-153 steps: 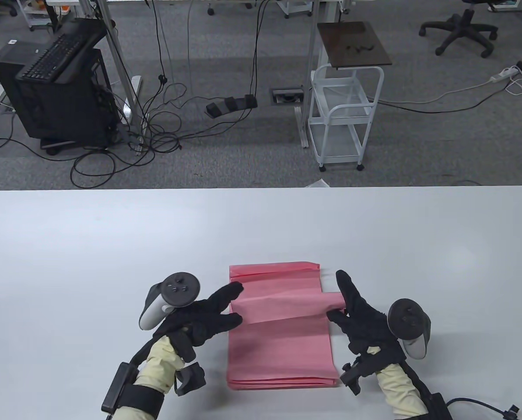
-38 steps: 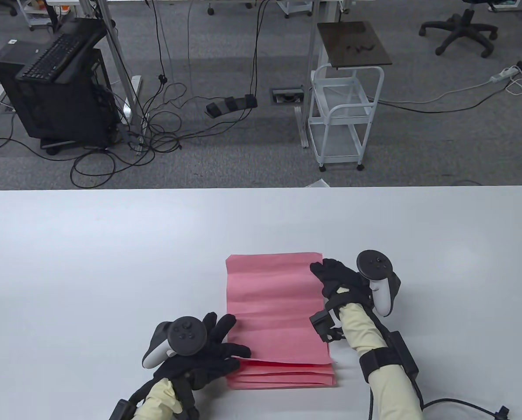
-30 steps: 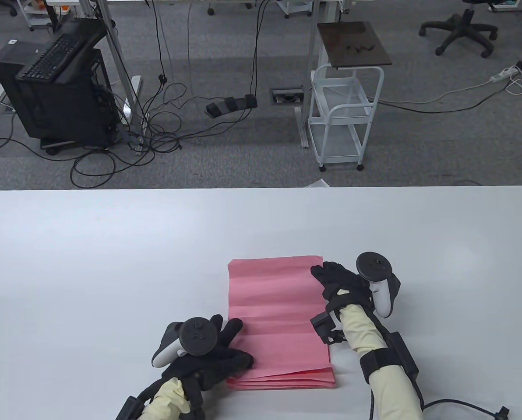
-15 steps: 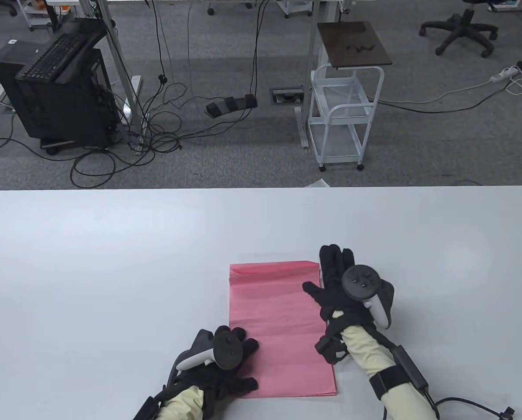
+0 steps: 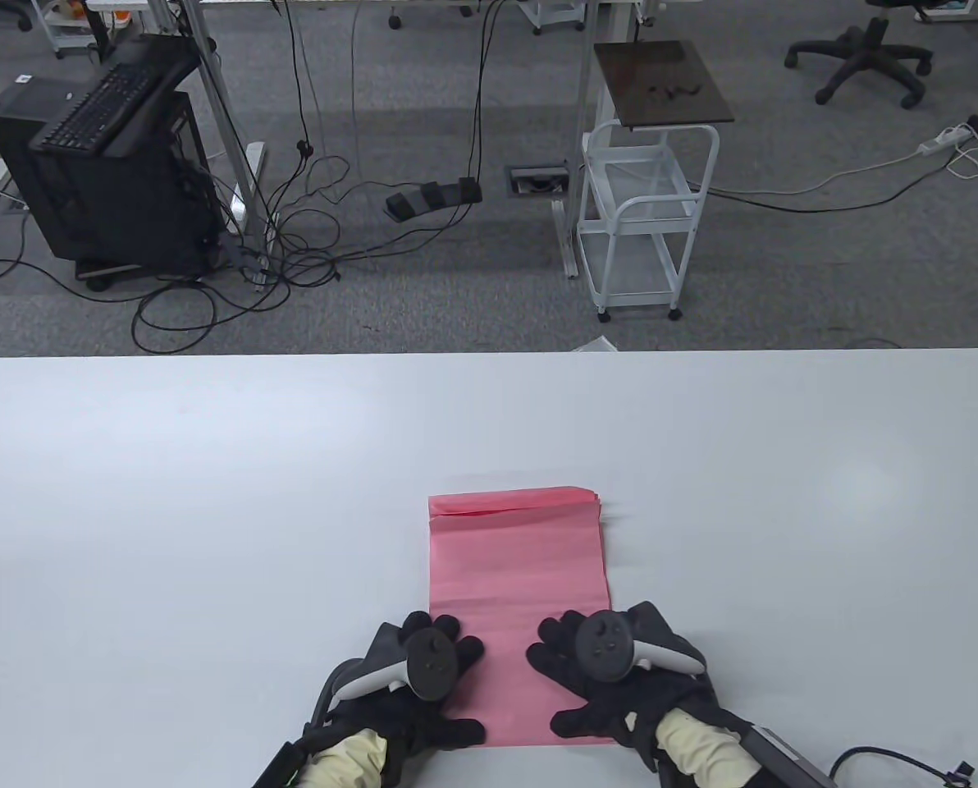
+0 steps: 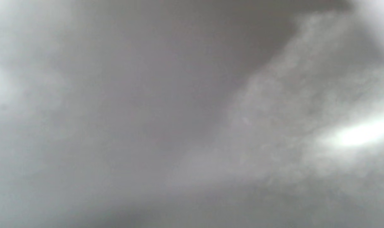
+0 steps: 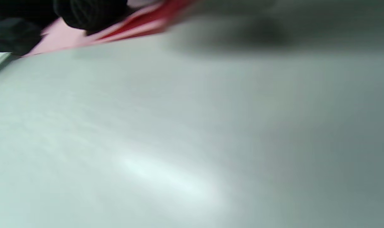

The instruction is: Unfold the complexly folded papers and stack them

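Observation:
A stack of pink paper sheets [image 5: 518, 574] lies flat on the white table [image 5: 210, 492], near its front edge. My left hand [image 5: 431, 681] rests flat on the stack's near left corner with fingers spread. My right hand [image 5: 596, 673] rests flat on the near right corner, fingers spread too. Both press the paper down; neither grips anything. The stack's far edge shows several layered sheet edges. In the right wrist view a gloved finger [image 7: 87, 15] lies on the pink paper [image 7: 62, 38]. The left wrist view is a grey blur.
Bare white tabletop lies left, right and beyond the stack. Beyond the table's far edge are carpet, a white trolley [image 5: 645, 213], cables and a black computer stand [image 5: 103, 164].
My right hand has moved from the stack's far right edge down to its near right corner. The top sheet now lies flat. My left hand has stayed at the near left corner.

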Demonstrator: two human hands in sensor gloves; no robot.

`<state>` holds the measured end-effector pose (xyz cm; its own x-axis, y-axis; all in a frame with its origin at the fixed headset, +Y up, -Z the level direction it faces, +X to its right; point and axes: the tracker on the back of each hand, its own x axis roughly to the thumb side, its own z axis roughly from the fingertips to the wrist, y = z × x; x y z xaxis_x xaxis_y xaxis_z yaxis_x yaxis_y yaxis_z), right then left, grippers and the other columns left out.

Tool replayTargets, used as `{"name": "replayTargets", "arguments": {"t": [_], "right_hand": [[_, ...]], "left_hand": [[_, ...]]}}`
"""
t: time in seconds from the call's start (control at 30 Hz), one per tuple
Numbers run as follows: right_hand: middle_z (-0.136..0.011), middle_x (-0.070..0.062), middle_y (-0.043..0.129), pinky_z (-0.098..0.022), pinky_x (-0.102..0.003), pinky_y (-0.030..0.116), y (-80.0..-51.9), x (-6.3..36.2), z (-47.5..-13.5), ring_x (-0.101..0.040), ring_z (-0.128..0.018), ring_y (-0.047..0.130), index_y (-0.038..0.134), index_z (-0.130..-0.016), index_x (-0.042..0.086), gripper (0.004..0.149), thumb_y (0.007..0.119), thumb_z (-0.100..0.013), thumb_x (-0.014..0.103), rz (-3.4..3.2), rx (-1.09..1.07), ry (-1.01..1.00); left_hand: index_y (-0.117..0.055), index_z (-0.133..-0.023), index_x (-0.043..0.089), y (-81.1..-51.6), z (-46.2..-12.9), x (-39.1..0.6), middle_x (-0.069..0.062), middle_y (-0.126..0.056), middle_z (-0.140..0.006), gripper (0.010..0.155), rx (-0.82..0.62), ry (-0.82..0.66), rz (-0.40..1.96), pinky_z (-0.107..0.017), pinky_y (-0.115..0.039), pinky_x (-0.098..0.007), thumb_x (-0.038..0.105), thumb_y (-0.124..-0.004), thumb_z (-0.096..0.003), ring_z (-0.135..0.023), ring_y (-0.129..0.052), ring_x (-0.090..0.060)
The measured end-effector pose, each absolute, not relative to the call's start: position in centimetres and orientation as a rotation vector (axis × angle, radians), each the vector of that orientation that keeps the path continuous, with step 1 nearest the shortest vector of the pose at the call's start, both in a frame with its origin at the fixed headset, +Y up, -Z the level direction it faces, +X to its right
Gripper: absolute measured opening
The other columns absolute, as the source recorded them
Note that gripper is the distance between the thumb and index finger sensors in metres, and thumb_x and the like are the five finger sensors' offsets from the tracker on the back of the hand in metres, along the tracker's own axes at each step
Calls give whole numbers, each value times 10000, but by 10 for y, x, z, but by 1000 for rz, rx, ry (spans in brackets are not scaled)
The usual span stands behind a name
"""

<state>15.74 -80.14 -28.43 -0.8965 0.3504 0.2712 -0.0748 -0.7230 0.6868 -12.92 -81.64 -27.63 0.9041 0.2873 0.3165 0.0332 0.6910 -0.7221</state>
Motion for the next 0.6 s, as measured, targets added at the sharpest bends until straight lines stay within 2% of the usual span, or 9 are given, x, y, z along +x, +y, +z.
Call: {"name": "replayTargets", "arguments": {"t": [0.1, 0.2, 0.27, 0.3, 0.37, 0.5, 0.6], "right_hand": [[-1087, 353, -17, -674, -446, -142, -802, 182, -279, 49, -1003, -107, 194, -1014, 555, 697, 645, -483, 563, 2626, 472, 1031], [-1091, 330, -14, -676, -446, -134, -800, 179, -278, 20, -1007, -106, 194, -1017, 537, 697, 646, -487, 545, 2641, 477, 1024], [-1147, 184, 51, -677, -458, -115, -788, 167, -275, -65, -1012, -111, 256, -1061, 431, 708, 686, -502, 487, 2692, 539, 929], [-1149, 185, 54, -677, -460, -115, -784, 161, -274, -60, -1008, -119, 299, -1086, 369, 706, 685, -505, 480, 2720, 588, 860], [-1146, 188, 51, -679, -465, -115, -780, 142, -275, -53, -1011, -114, 261, -1076, 408, 724, 685, -496, 501, 2713, 689, 787], [-1140, 195, 49, -673, -458, -128, -791, 103, -293, -55, -1014, -102, 258, -1063, 426, 713, 691, -498, 475, 2581, 730, 936], [-1151, 184, 111, -680, -460, -117, -795, 96, -310, -63, -1038, -40, 317, -1061, 417, 691, 705, -490, 458, 2609, 739, 953]], "left_hand": [[171, -965, 453, -817, -277, -129, 144, 366, -967, 942, -802, -431, 149, -594, 205, -497, 745, -550, -433, -897, 364, -242], [170, -964, 449, -817, -277, -129, 139, 365, -966, 943, -801, -431, 147, -594, 203, -499, 743, -551, -432, -895, 364, -244], [177, -961, 446, -817, -276, -129, 136, 371, -962, 944, -802, -431, 142, -594, 206, -502, 744, -546, -431, -893, 368, -248], [181, -960, 445, -817, -276, -129, 136, 374, -960, 945, -802, -431, 141, -594, 207, -503, 745, -543, -431, -892, 371, -249], [182, -959, 443, -817, -276, -128, 134, 375, -959, 946, -803, -433, 142, -592, 209, -504, 743, -543, -432, -890, 373, -251], [182, -958, 442, -817, -276, -128, 134, 376, -958, 945, -804, -435, 142, -591, 210, -504, 742, -542, -430, -888, 375, -250], [182, -956, 442, -816, -276, -128, 136, 376, -956, 945, -805, -435, 141, -590, 210, -504, 740, -543, -428, -887, 376, -247]]}}
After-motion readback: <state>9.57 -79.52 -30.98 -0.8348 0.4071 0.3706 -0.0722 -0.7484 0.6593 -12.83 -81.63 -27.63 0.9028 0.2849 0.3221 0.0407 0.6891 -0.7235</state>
